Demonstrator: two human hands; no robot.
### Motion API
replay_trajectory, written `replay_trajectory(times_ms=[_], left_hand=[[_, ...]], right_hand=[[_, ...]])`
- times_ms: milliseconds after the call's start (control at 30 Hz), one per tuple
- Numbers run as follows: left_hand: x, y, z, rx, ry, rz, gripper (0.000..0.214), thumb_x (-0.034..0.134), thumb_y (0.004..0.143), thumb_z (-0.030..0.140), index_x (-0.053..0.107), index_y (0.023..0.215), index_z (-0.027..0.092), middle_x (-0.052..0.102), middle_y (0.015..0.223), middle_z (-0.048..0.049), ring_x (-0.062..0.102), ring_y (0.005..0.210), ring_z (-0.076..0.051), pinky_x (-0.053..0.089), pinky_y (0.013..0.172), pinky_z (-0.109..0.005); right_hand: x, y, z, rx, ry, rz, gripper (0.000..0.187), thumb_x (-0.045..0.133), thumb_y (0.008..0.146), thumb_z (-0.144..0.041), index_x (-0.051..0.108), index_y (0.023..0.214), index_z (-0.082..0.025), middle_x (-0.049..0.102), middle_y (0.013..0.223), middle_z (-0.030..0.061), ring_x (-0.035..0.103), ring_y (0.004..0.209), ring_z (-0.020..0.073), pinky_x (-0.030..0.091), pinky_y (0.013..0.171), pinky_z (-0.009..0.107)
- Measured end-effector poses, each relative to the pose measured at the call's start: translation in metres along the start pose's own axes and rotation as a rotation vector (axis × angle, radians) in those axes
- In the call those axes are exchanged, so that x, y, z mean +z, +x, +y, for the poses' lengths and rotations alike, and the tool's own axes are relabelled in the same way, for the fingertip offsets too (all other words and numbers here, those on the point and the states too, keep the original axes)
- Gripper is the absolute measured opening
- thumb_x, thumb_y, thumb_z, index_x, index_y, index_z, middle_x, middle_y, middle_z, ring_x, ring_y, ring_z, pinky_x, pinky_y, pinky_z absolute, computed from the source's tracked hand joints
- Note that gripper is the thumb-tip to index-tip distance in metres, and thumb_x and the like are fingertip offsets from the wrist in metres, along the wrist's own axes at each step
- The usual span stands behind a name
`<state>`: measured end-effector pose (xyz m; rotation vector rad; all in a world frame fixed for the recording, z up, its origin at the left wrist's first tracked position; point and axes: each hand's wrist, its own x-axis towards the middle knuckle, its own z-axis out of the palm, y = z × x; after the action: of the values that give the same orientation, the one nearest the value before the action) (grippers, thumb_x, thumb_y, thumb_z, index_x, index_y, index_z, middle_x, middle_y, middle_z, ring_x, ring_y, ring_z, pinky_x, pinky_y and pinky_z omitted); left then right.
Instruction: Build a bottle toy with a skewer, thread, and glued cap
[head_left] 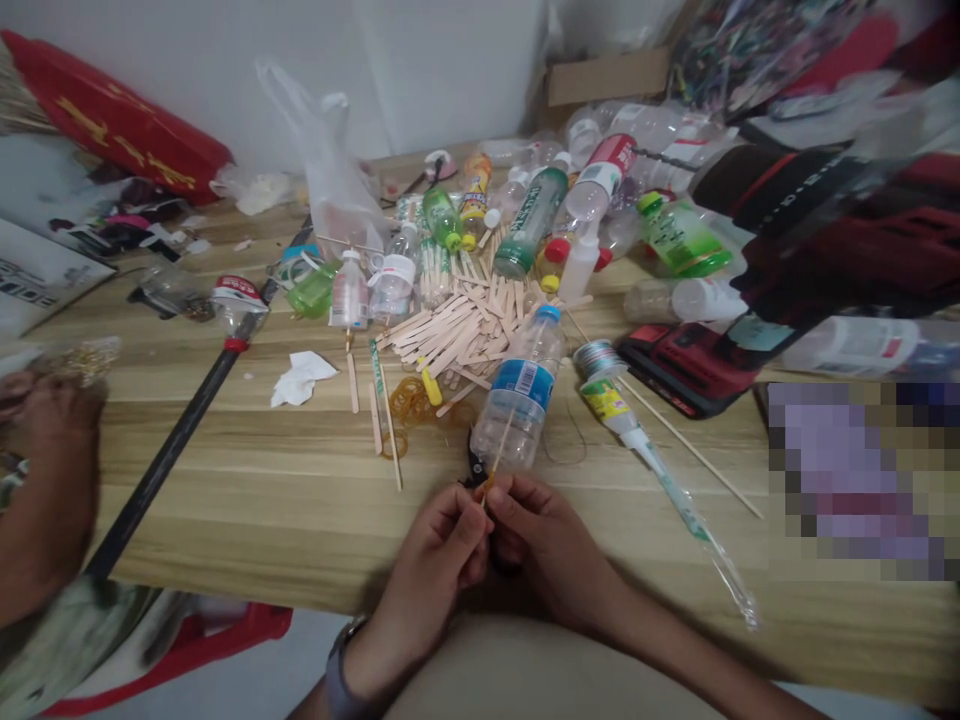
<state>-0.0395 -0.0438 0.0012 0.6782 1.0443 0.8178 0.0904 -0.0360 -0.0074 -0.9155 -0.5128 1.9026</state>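
Observation:
Close to the table's front edge, my left hand (450, 535) and my right hand (551, 545) meet, both closed in a pinch. Between the fingertips is the lower end of a thin wooden stick (504, 442), which points away from me. A yellowish rubber band (489, 486) shows at the fingers around that end; exactly how it is wound I cannot tell. Just beyond lies a clear plastic bottle (517, 400) with a blue cap and label. Partly hidden behind my hands is a black-handled tool (476, 465). Loose rubber bands (409, 400) lie to the left of the bottle.
Flat wooden craft sticks (465, 325) are heaped mid-table, with several bottles (534, 220) behind. At right stands a red and black cordless drill (750, 260) beside a bottle-and-tube assembly (637, 430). A black pole (165, 460) lies left, near another person's arm (52, 480).

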Motion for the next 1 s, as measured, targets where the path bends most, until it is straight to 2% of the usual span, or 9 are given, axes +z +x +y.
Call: replay_trajectory(times_ms=[167,267,433,533,800,933,1000], left_hand=[[0.001,-0.002,0.002,0.018,0.009,-0.004,0.054,0.074,0.074,0.066,0.047,0.069,0.019,0.042,0.051,0.009,0.03,0.046,-0.005,0.021,0.046,-0.021],[0.002,-0.001,0.002,0.044,-0.011,0.001,0.053,0.074,0.074,0.065,0.047,0.069,0.019,0.043,0.052,0.0087,0.03,0.046,-0.005,0.021,0.046,-0.021],[0.001,0.0,-0.001,0.087,0.019,-0.008,0.052,0.071,0.078,0.065,0.047,0.069,0.02,0.043,0.05,0.0088,0.031,0.046,-0.006,0.023,0.046,-0.021],[0.0,0.0,-0.003,0.082,0.032,-0.02,0.052,0.07,0.078,0.066,0.046,0.07,0.02,0.044,0.051,0.0083,0.033,0.047,-0.006,0.024,0.047,-0.021],[0.009,-0.004,0.003,0.087,0.121,-0.112,0.054,0.067,0.077,0.07,0.049,0.069,0.02,0.044,0.055,0.0071,0.034,0.049,-0.007,0.026,0.049,-0.023],[0.009,-0.003,0.006,0.108,0.204,-0.041,0.054,0.066,0.077,0.071,0.05,0.067,0.02,0.048,0.057,0.0049,0.035,0.051,-0.009,0.028,0.051,-0.023],[0.008,0.0,0.007,0.107,0.256,0.017,0.054,0.065,0.076,0.071,0.05,0.067,0.02,0.045,0.055,0.0057,0.036,0.051,-0.009,0.028,0.05,-0.023]], right_hand=[[-0.002,0.002,0.006,-0.016,-0.025,0.071,0.053,0.08,0.07,-0.063,0.052,0.064,-0.018,0.038,0.047,-0.0095,0.026,0.041,0.0046,0.02,0.041,0.021],[-0.004,0.002,0.008,-0.028,-0.041,0.126,0.053,0.076,0.073,-0.067,0.055,0.069,-0.018,0.035,0.045,-0.011,0.024,0.04,0.0048,0.019,0.04,0.02],[-0.006,-0.002,0.002,0.009,-0.106,0.044,0.049,0.082,0.069,-0.06,0.065,0.066,-0.014,0.046,0.046,-0.0053,0.033,0.043,0.0057,0.022,0.043,0.022],[-0.003,-0.004,-0.004,0.02,-0.099,0.035,0.042,0.086,0.066,-0.053,0.07,0.07,-0.014,0.048,0.05,-0.005,0.033,0.045,0.0054,0.022,0.044,0.021],[0.008,-0.004,-0.016,0.009,0.013,0.136,0.042,0.085,0.064,-0.054,0.069,0.076,-0.017,0.034,0.048,-0.0102,0.023,0.045,0.0053,0.018,0.042,0.019],[0.008,-0.004,-0.016,0.072,0.015,0.123,0.041,0.085,0.062,-0.051,0.062,0.066,-0.017,0.036,0.047,-0.0088,0.027,0.044,0.0058,0.022,0.041,0.019],[0.006,-0.003,-0.015,0.103,0.014,0.133,0.041,0.082,0.063,-0.052,0.062,0.069,-0.017,0.039,0.047,-0.0081,0.029,0.044,0.0067,0.025,0.041,0.019]])
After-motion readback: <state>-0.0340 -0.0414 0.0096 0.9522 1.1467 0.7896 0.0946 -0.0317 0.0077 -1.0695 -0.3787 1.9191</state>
